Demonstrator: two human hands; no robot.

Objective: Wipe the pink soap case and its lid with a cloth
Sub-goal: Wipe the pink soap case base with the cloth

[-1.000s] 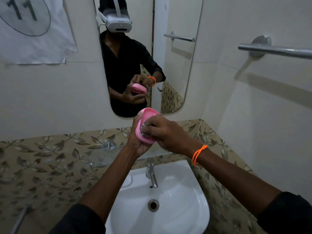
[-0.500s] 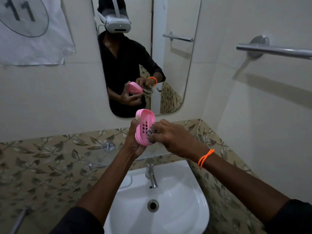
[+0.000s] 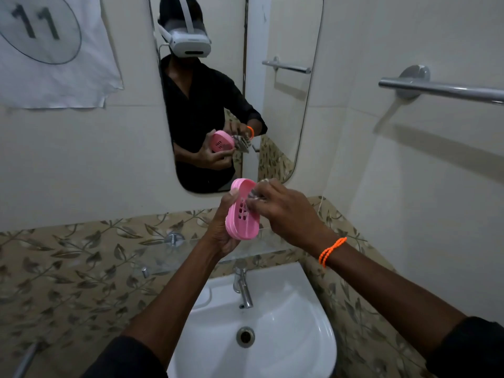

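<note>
My left hand (image 3: 221, 227) grips the pink soap case (image 3: 242, 214) from the left and holds it tilted on edge above the sink, its slotted inside facing me. My right hand (image 3: 283, 211) pinches a small greyish cloth (image 3: 255, 193) and presses it into the upper part of the case. Most of the cloth is hidden by my fingers; the mirror shows it bunched beside the case. No separate lid shows in view.
A white sink (image 3: 272, 336) with a chrome tap (image 3: 244, 290) lies below my hands. A glass shelf (image 3: 191, 255) runs along the leaf-patterned tiles. The mirror (image 3: 234, 91) hangs ahead, a chrome towel bar (image 3: 441, 88) on the right wall, a paper marked 11 (image 3: 49, 50) upper left.
The case has turned in my left hand so its slotted inside now faces me. My right hand with the cloth has shifted up towards the case's upper end.
</note>
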